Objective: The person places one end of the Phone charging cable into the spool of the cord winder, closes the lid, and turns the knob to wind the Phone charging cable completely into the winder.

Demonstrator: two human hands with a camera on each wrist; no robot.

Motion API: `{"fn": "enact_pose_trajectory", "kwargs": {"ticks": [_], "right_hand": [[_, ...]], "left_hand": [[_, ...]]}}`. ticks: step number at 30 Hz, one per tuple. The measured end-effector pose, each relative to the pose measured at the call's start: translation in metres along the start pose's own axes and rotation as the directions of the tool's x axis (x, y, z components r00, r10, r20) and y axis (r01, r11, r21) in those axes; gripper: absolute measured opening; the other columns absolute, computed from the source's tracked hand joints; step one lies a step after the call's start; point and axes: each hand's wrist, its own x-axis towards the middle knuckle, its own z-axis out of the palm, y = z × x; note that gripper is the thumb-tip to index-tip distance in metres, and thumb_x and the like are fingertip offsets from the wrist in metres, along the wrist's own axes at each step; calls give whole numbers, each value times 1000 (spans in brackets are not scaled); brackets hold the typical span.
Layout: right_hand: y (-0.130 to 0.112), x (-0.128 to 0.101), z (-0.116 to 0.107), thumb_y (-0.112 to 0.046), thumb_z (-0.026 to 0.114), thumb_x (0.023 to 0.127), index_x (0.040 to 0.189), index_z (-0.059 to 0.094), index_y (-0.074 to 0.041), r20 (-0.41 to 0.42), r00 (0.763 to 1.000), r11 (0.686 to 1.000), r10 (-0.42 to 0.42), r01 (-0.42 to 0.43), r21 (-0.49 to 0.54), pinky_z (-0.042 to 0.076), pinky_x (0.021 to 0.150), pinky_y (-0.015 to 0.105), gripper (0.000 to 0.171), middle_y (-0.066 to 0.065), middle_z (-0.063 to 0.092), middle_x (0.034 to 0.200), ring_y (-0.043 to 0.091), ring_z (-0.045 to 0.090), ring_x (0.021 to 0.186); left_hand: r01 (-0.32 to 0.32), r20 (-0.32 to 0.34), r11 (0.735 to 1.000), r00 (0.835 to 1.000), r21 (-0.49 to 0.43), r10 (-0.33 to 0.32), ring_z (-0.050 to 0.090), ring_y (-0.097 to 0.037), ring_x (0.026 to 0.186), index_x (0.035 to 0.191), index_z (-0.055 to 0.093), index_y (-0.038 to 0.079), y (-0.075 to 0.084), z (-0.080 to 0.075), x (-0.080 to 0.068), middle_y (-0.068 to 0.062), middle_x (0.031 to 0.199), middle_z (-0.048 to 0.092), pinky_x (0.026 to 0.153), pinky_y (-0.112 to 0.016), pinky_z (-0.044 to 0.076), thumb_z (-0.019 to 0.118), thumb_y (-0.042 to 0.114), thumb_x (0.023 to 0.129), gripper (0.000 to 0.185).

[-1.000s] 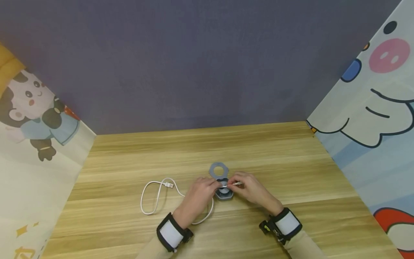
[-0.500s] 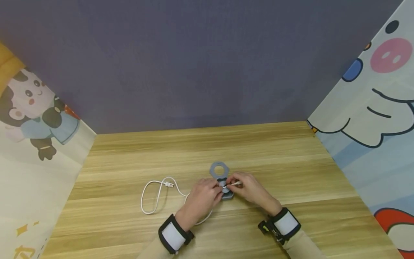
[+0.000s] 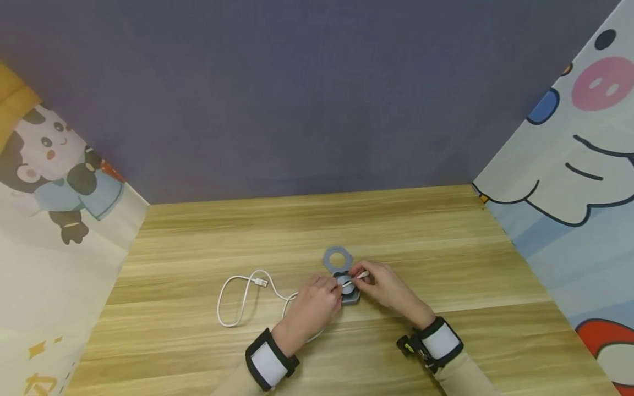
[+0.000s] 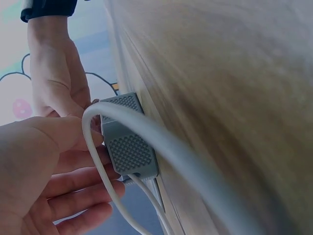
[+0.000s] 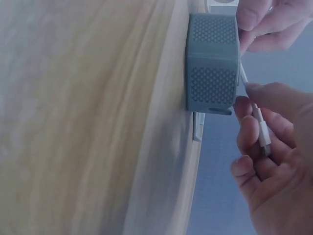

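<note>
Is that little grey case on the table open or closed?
Open. The grey case lies on the table with its ring-shaped lid flipped back flat behind it, and a white cable runs into it between both hands.

Grey dimpled case (image 3: 346, 290), white cable (image 3: 238, 300) — pale striped wood table (image 3: 446, 247), cartoon-printed side walls (image 3: 569, 165).

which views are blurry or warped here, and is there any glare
Head view: sharp, evenly lit, no glare, wide-angle bend at the edges. Left wrist view: the white cable and table up close are soft, the grey case sharper. Right wrist view: table blurred, case crisp.
</note>
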Motion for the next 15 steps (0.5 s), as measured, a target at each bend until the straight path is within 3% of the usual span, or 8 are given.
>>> {"fn": "enact_pose_trajectory", "kwargs": {"ticks": [8, 15], "right_hand": [[-3, 1, 4, -5, 75, 93, 102, 70, -8, -51, 998, 997, -38, 34, -71, 60, 74, 26, 10, 3, 74, 96, 14, 70, 86], [-8, 3, 4, -2, 74, 92, 98, 66, -11, -41, 999, 996, -13, 10, -89, 49, 64, 22, 13, -9, 58, 81, 3, 52, 74]], "left_hand": [[3, 12, 1000, 1000, -3, -3, 67, -13, 83, 95, 79, 14, -1, -1, 1, 4, 91, 71, 81, -26, 54, 75, 27, 91, 14], [-12, 29, 1000, 999, -10, 13, 66, -11, 84, 97, 80, 14, -2, -2, 1, 5, 91, 71, 81, -26, 55, 73, 26, 92, 14]]}}
